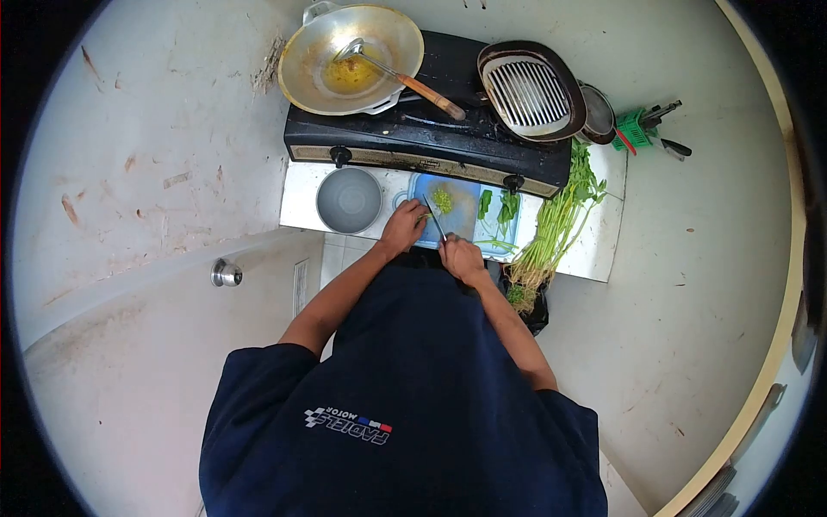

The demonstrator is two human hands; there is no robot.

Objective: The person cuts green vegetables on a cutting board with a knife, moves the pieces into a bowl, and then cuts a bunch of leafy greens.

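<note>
My right hand is wrapped round the handle of a knife, whose blade points up and left over a blue cutting board. At the board's left edge my left hand has its fingers bent together beside the blade, at a bit of green stalk. Chopped green pieces lie in a small pile just above the knife. Green leaves and a few stalks rest on the right part of the board. A grey bowl stands left of my left hand.
Behind the board is a black stove with a wok, a wooden-handled ladle and a grill pan. A bundle of leafy stalks lies right of the board. A green basket holds utensils at the far right.
</note>
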